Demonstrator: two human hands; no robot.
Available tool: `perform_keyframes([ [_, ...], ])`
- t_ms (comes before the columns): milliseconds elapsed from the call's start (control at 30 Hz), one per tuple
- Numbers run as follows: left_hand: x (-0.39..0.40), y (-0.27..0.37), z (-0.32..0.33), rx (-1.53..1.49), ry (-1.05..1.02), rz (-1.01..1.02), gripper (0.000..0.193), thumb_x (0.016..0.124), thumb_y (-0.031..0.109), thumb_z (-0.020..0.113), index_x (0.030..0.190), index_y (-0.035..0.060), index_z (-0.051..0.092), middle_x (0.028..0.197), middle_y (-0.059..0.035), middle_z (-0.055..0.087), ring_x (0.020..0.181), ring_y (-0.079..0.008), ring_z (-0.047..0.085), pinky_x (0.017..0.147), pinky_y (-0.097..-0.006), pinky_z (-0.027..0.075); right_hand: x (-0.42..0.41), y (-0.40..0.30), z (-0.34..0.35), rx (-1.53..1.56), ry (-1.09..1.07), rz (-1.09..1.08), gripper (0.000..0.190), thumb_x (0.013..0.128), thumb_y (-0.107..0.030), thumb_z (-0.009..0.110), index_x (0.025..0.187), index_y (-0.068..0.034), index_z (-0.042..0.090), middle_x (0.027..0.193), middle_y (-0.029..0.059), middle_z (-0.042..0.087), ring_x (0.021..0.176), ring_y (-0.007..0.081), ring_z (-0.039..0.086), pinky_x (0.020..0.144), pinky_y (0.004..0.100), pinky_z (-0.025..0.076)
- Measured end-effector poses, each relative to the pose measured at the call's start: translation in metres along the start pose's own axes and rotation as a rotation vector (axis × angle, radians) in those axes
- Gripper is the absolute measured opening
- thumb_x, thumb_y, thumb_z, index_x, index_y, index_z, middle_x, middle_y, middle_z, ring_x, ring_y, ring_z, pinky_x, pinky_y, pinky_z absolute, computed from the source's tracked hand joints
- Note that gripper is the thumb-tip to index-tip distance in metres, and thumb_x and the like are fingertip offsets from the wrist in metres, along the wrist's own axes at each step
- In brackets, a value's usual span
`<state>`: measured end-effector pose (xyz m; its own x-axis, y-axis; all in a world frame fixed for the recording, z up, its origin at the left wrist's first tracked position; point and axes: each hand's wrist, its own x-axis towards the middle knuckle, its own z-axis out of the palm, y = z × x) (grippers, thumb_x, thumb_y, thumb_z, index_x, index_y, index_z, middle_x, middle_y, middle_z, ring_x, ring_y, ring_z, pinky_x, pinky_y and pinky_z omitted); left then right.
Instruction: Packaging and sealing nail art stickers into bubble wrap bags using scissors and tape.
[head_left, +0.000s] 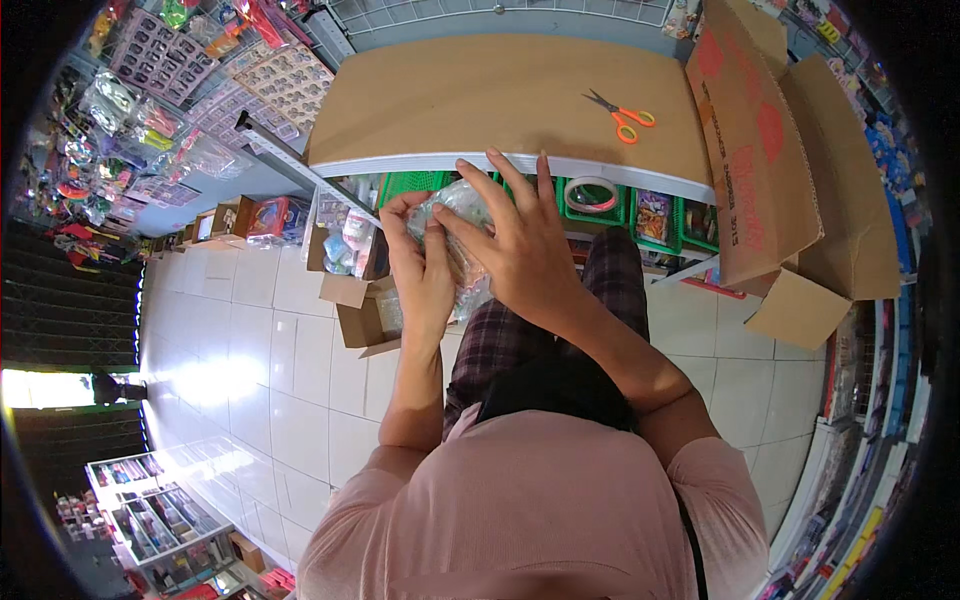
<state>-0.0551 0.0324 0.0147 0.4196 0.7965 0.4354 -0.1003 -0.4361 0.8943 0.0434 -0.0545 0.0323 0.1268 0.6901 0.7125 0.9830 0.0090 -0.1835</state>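
A clear plastic bag (461, 198) with small items inside is between my hands, in front of the table's edge and above my lap. My left hand (420, 259) grips its left side, thumb on top. Spread fingers of my right hand (517, 244) extend over the bag, with the index fingertip touching it near my left thumb. Whether the right hand also pinches the plastic underneath is hidden. What the bag holds cannot be made out through the crinkled film. Orange-handled scissors (620, 118) lie on the brown tabletop (465, 94), blades slightly apart.
A large open cardboard box (772, 157) stands at the table's right end. Green baskets (656, 221) and a tape roll (591, 195) sit under the tabletop. A metal upright (300, 165) rises at the left corner. Another open carton (367, 319) is on the tiled floor.
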Motion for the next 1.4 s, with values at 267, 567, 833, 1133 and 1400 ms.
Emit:
perform_keyframes([
  [267, -0.002, 0.001, 0.008, -0.003, -0.047, 0.063, 0.023, 0.087, -0.004, 0.044, 0.110, -0.0022, 0.042, 0.110, -0.0139, 0.049, 0.106, -0.0205, 0.046, 0.096, -0.0307, 0.032, 0.004, 0.026, 0.004, 0.530, 0.089, 0.256, 0.034, 0.083, -0.022, 0.060, 0.111, -0.003, 0.060, 0.132, 0.0180, 0.040, 0.121, 0.0341, 0.041, 0.104, 0.0491, 0.028],
  [567, -0.009, -0.008, 0.001, -0.225, -0.142, 0.181, 0.022, 0.085, -0.008, 0.043, 0.105, 0.0000, 0.042, 0.108, -0.0168, 0.055, 0.103, -0.0232, 0.052, 0.094, -0.0340, 0.035, -0.007, 0.043, 0.018, 1.230, -0.218, 0.531, 0.031, 0.088, -0.025, 0.062, 0.106, 0.000, 0.061, 0.092, 0.0014, 0.061, 0.083, 0.0064, 0.052, 0.075, 0.0231, 0.044],
  [833, -0.019, -0.026, -0.003, -0.009, 0.137, 0.031, 0.044, 0.092, 0.006, 0.046, 0.132, -0.0001, 0.028, 0.133, -0.0151, 0.037, 0.118, -0.0223, 0.040, 0.102, -0.0353, 0.029, 0.007, 0.024, 0.027, 0.422, 0.114, 0.297, 0.028, 0.083, -0.010, 0.062, 0.110, -0.002, 0.061, 0.098, 0.0146, 0.067, 0.086, 0.0273, 0.066, 0.075, 0.0326, 0.051],
  [1133, -0.029, -0.038, -0.023, -0.550, 0.356, -0.161, 0.040, 0.094, 0.014, 0.049, 0.130, 0.0008, 0.037, 0.122, -0.0116, 0.051, 0.107, -0.0160, 0.052, 0.091, -0.0281, 0.041, 0.003, -0.036, 0.053, 0.610, -0.303, -0.071, 0.050, 0.079, 0.003, 0.052, 0.129, -0.001, 0.045, 0.133, 0.0204, 0.045, 0.125, 0.0369, 0.041, 0.104, 0.0404, 0.033],
  [1400, -0.023, -0.054, -0.080, -0.836, 0.355, -0.393, 0.020, 0.091, 0.013, 0.056, 0.106, -0.0010, 0.055, 0.099, -0.0058, 0.062, 0.087, -0.0105, 0.061, 0.078, -0.0251, 0.050, 0.017, -0.005, 0.059, 1.149, -0.322, 0.511, 0.043, 0.081, -0.020, 0.070, 0.115, 0.003, 0.056, 0.119, 0.0197, 0.055, 0.108, 0.0209, 0.056, 0.089, 0.0321, 0.045],
])
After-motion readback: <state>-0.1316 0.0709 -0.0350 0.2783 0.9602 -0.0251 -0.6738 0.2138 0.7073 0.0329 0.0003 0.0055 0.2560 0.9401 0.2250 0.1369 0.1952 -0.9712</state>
